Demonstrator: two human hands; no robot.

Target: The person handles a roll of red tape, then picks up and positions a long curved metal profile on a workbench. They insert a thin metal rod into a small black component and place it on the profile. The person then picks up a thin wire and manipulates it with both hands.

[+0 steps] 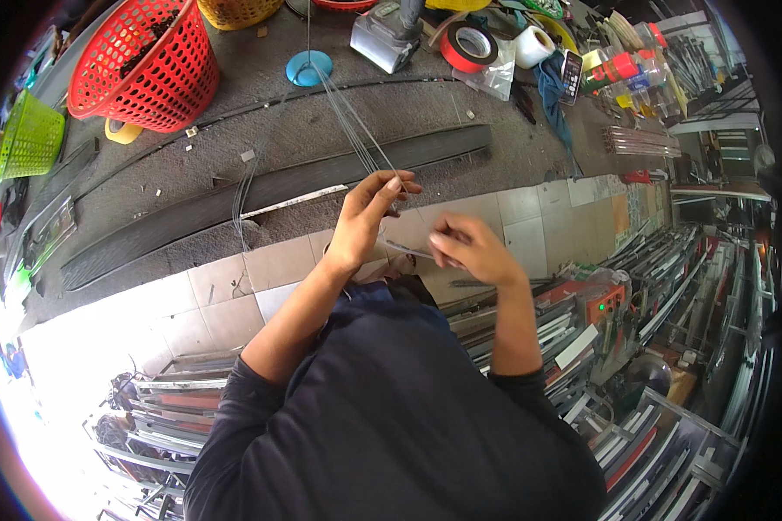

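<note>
My left hand (372, 213) is raised over the near edge of the table, thumb and fingers pinched on thin grey cords (349, 126). These cords fan down from a round blue disc (297, 71) on the tabletop. To the right and slightly lower, my right hand (473, 247) is closed on a thin grey stick-like piece (406, 250) that points toward my left hand; its exact kind is unclear. A second bundle of cords (241, 204) drapes over the table edge at the left. Behind my left hand lies a long dark grey pleated strip (191, 213), with a narrow white strip (295, 201) along it.
A red basket (148, 78), a green basket (28, 135) and a yellow tape roll (122, 131) stand at the left. At the back are a power tool's battery (384, 42), red-black tape (469, 47), a white roll (533, 47) and a phone (571, 76). Metal profiles (573, 347) fill racks beside me.
</note>
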